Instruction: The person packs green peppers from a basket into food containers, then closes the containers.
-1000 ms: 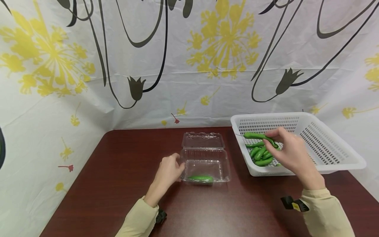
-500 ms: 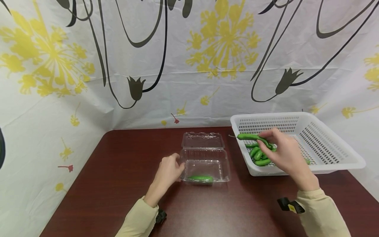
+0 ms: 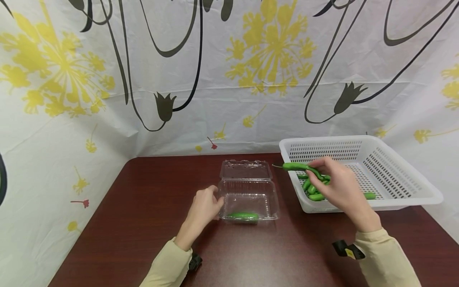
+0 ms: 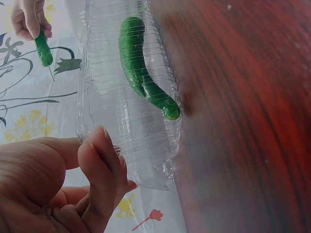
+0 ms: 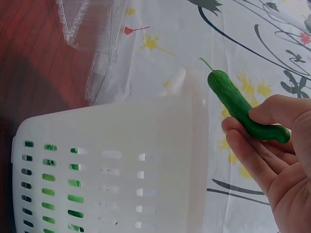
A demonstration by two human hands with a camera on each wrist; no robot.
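Observation:
My right hand pinches a green chili pepper between thumb and fingers, above the left rim of a white plastic basket. The pepper's thin stem points left, as the right wrist view also shows. My left hand grips the left wall of a clear plastic clamshell box, thumb and fingers at its rim. The box stands with its lid folded back. Inside it, along the near wall, lies one curved green pepper. Several more peppers lie in the basket, partly hidden behind my right hand.
The dark red-brown table carries the box at its middle and the basket at right. Behind the table hangs a white sheet printed with flowers. Black wrist cameras sit below both hands.
My right hand has moved left with the chili pepper, bringing its stem end out past the basket's left rim. The left hand and the clamshell box have stayed in place.

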